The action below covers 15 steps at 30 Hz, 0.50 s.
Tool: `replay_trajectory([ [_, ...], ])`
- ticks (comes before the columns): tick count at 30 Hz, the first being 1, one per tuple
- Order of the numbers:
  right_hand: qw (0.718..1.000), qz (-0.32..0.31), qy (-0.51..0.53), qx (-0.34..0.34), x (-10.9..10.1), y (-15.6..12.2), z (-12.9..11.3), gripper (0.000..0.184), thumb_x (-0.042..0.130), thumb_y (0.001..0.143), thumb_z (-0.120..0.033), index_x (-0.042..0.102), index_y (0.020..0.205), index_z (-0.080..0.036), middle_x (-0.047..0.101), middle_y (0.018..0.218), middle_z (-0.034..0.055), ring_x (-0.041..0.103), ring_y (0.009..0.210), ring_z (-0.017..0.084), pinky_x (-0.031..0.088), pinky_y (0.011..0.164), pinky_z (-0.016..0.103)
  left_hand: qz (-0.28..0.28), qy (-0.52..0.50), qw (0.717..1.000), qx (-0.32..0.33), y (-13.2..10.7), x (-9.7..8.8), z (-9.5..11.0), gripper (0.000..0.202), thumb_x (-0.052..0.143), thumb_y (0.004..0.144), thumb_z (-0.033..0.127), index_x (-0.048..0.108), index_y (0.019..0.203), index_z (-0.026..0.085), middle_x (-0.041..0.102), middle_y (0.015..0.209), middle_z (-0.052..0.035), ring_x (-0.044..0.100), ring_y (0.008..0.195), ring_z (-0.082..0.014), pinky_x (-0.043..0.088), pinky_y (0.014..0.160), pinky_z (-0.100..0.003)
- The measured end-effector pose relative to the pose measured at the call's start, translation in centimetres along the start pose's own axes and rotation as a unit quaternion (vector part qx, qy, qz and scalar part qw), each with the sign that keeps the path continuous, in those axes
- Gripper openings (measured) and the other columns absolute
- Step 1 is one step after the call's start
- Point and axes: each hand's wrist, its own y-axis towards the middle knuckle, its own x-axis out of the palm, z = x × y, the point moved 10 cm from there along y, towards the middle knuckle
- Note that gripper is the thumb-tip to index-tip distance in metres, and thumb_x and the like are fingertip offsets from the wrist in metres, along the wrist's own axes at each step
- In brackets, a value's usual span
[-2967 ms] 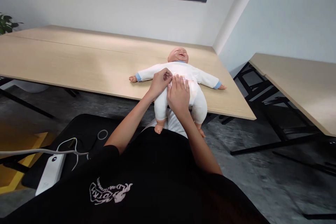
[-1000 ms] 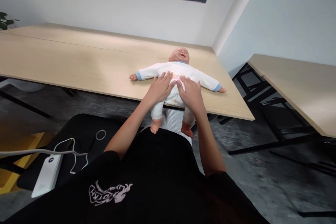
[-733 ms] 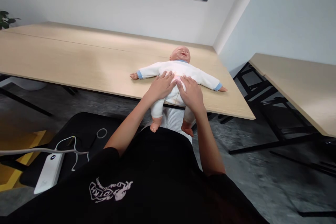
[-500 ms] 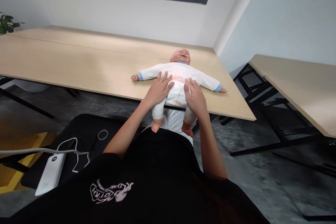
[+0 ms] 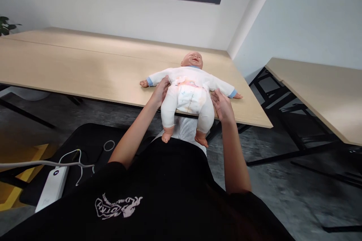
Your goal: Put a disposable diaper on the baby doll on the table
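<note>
Both hands apart, flanking white-suited plastic baby doll (image 5: 188, 92) | left hand (image 5: 161, 89), right hand (image 5: 222, 103) at hips | risk: legs overhang pale wooden surface (image 5: 85, 67), doll may slide off

The left hand's (image 5: 160, 91) fingertips were hidden behind the doll (image 5: 187, 92), and the plant (image 5: 5, 25) was cut by the frame's edge.

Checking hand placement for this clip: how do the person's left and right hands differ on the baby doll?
The left hand touches the baby doll at its waist, beside the sleeve; the right hand sits lower, by the hip and thigh. The left shows its back, the right an open palm. Both flank the doll on the wooden table.
</note>
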Motion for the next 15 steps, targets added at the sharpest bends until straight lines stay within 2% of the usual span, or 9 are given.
replay_trajectory([
  [2, 0.996, 0.010, 0.055, 0.064, 0.0, 0.9, 0.8, 0.029, 0.062, 0.101, -0.046, 0.063, 0.101, -0.017, 0.072, 0.117, 0.0137, 0.069, 0.124, 0.022, 0.053, 0.117, 0.035, 0.033, -0.068, 0.995, -0.059, 0.1, -0.1, -0.8, 0.029, 0.056, 0.103, 0.042, 0.066, 0.102, 0.016, 0.074, 0.090, -0.0087, 0.072, 0.112, -0.0245, 0.055, 0.109, -0.038],
  [5, 0.985, 0.003, 0.115, 0.125, 0.8, 1.8, 1.1, 0.025, 0.059, 0.104, -0.042, 0.063, 0.100, -0.017, 0.073, 0.106, 0.0109, 0.071, 0.115, 0.016, 0.057, 0.110, 0.026, 0.008, -0.111, 0.990, -0.091, 0.1, 1.1, -0.7, 0.024, 0.056, 0.103, 0.037, 0.064, 0.094, 0.016, 0.071, 0.078, -0.0056, 0.072, 0.098, -0.0213, 0.056, 0.106, -0.036],
  [9, 0.973, -0.027, 0.158, 0.166, 3.6, 1.6, 0.9, 0.026, 0.055, 0.107, -0.041, 0.065, 0.107, -0.017, 0.073, 0.091, 0.0041, 0.072, 0.105, 0.013, 0.057, 0.109, 0.028, -0.036, -0.120, 0.987, -0.104, 0.3, 3.5, -0.5, 0.023, 0.053, 0.106, 0.034, 0.066, 0.101, 0.015, 0.072, 0.077, -0.0032, 0.071, 0.098, -0.0198, 0.050, 0.113, -0.038],
  [13, 0.949, -0.122, 0.204, 0.209, 8.9, 0.3, 0.2, 0.042, 0.048, 0.108, -0.053, 0.066, 0.116, -0.015, 0.074, 0.090, 0.0030, 0.070, 0.109, 0.017, 0.053, 0.113, 0.039, -0.092, -0.094, 0.987, -0.095, 0.7, 6.2, 0.4, 0.033, 0.047, 0.109, 0.041, 0.067, 0.108, 0.014, 0.075, 0.080, -0.0037, 0.069, 0.107, -0.0204, 0.047, 0.117, -0.036],
  [15, 0.940, -0.157, 0.216, 0.214, 10.9, 0.0, -0.5, 0.048, 0.046, 0.106, -0.058, 0.066, 0.118, -0.015, 0.075, 0.090, 0.0038, 0.068, 0.113, 0.018, 0.053, 0.112, 0.042, -0.112, -0.072, 0.988, -0.079, 0.8, 7.1, 1.2, 0.039, 0.048, 0.109, 0.047, 0.067, 0.111, 0.013, 0.076, 0.082, -0.0041, 0.069, 0.111, -0.0207, 0.047, 0.117, -0.035],
])
